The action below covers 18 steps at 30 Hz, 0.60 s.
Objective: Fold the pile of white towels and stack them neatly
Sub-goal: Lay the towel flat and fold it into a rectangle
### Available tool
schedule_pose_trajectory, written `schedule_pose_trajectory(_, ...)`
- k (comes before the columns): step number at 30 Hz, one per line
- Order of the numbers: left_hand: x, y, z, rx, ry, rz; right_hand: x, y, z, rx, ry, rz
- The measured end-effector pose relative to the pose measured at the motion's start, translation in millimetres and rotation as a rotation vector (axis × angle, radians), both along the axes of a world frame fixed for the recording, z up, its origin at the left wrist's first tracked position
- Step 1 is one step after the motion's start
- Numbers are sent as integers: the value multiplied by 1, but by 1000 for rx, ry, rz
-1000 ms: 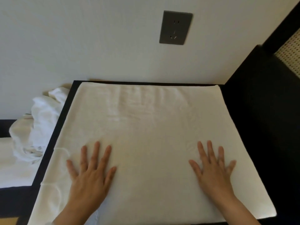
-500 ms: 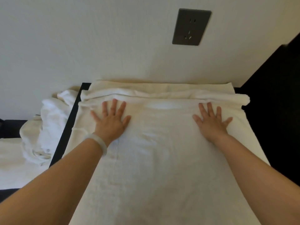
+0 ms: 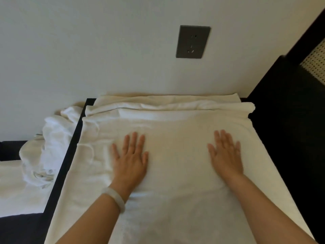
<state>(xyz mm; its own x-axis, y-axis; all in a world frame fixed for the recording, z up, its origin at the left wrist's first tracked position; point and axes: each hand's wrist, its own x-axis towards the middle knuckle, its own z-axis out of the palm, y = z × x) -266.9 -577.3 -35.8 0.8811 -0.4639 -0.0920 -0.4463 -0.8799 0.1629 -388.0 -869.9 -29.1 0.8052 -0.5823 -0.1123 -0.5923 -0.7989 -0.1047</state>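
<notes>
While both palms press flat, we smooth the large white terry towel [image 3: 175, 173] on the dark table [image 3: 70, 155].
Our left hand [image 3: 130, 161] and right hand [image 3: 226, 155] lie spread open, gripping nothing, probably flattening wrinkles before folding.

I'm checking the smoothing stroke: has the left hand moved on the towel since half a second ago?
Yes. The left hand has slid back toward the person, away from the bunched ridge at the towel's far edge by the wall, which it nearly touched before.
</notes>
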Motion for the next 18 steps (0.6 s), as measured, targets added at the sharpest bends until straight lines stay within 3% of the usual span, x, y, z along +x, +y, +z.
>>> schedule_pose_trajectory(3,-9,-17,10,-54,31,62,-8,1,10,35,26,-126)
schedule_pose_trajectory(7,-59,-87,13,-142,-122,-377,-21,42,8,51,-65,244)
schedule_pose_trajectory(9,-73,-103,7,-115,-92,-456,-39,29,3,26,-39,271)
schedule_pose_trajectory(16,-75,-104,-3,-94,-96,-433,-87,-53,9,5,49,-289)
schedule_pose_trajectory(18,-76,-104,-4,-90,-86,-433,-77,-39,14,-12,32,-316)
